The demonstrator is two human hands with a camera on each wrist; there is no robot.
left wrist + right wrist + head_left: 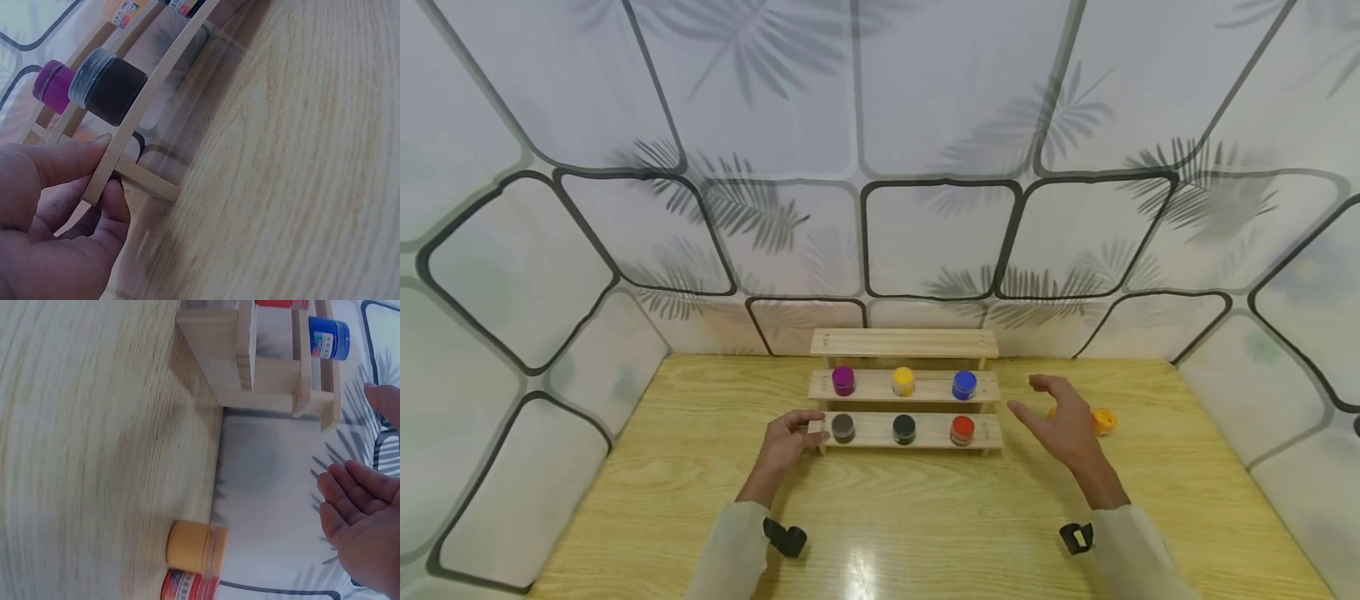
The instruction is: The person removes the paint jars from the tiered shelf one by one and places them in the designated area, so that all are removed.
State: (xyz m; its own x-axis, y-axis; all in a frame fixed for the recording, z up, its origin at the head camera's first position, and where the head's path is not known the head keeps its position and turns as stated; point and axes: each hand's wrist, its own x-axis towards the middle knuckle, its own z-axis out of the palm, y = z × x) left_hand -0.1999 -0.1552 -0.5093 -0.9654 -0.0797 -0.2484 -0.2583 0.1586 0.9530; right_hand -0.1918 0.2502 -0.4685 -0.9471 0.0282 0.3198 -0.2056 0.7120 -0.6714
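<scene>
A three-tier wooden display rack [904, 342] stands near the back wall. My left hand [784, 446] pinches the left end of its lowest shelf, thumb on top and fingers underneath, beside a dark grey paint jar [115, 90]. That shelf also bears a blackish paint jar [904, 429] and a red paint jar [962, 430]. On the middle shelf sit a purple jar [843, 381], a yellow jar [903, 382] and a blue jar [964, 385]. Right of the rack, my right hand [1066, 425] hovers with fingers apart, holding nothing.
An orange paint jar [187, 545] and a red-labelled jar [189, 585] stand on the table to the right, partly hidden behind my right hand in the head view. Patterned white walls [940, 242] enclose the wood-grain table [925, 517] at the back and sides.
</scene>
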